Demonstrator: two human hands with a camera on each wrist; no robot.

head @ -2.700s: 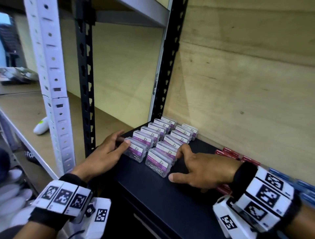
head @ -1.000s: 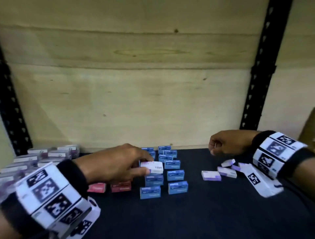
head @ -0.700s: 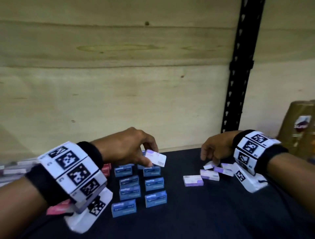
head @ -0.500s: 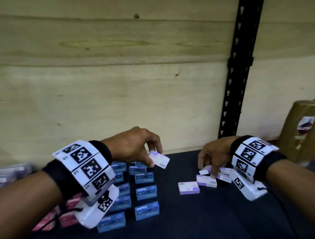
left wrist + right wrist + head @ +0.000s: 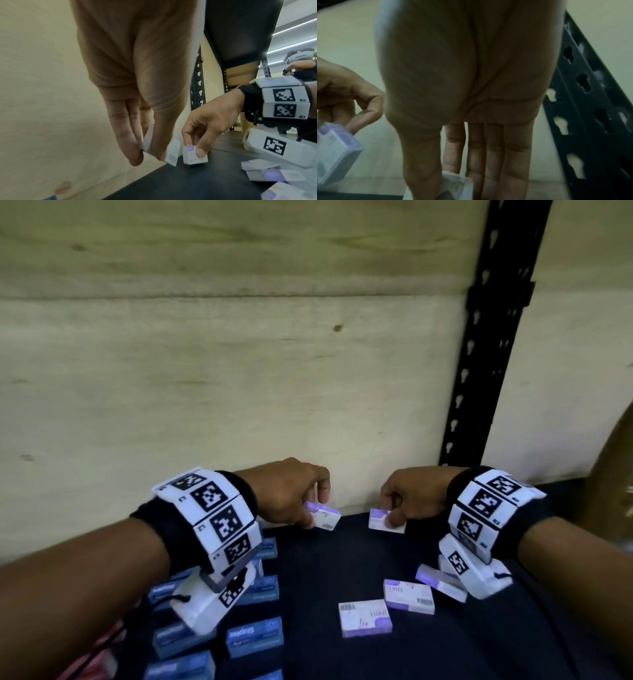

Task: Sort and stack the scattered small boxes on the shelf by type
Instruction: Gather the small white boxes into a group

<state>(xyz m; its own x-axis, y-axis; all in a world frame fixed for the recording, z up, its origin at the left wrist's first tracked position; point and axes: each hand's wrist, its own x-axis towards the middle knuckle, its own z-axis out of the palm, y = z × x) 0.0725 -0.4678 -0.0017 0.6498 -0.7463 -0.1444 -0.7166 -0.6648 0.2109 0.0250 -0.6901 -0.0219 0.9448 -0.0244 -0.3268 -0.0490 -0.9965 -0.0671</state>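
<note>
Two small white-and-purple cardboard boxes hang near the pale plywood back wall (image 5: pixel 239 371), one (image 5: pixel 324 517) pinched by the left hand (image 5: pixel 287 494), one (image 5: pixel 385 520) by the right hand (image 5: pixel 411 494); such light fingertip pinches could slip, scattering them again.

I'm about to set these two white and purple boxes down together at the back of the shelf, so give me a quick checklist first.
1. Left hand pinches its white-purple box: ok.
2. Right hand pinches the second white-purple box: ok.
3. Both boxes the same type: ok by colour, print too blurred to read.
4. Bare shelf below the held boxes: ok.
5. Three loose white-purple boxes not yet gathered: not ok.
6. Blue boxes apart from the purple ones: ok.
</note>
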